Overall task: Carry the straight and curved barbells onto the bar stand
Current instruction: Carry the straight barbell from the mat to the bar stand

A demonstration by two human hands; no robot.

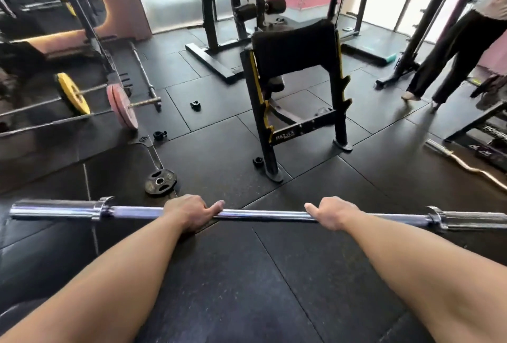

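My left hand (189, 212) and right hand (333, 212) are each clamped in an overhand grip around the straight barbell (263, 215), a chrome bar with bare sleeves that I hold level above the black rubber floor (247, 287). Ahead stands the bar stand (297, 90), black with yellow-edged hooks, its lower crossbar lettered "RELAX", with open floor between it and me. Far right, the curved barbell (472, 168) lies on the floor.
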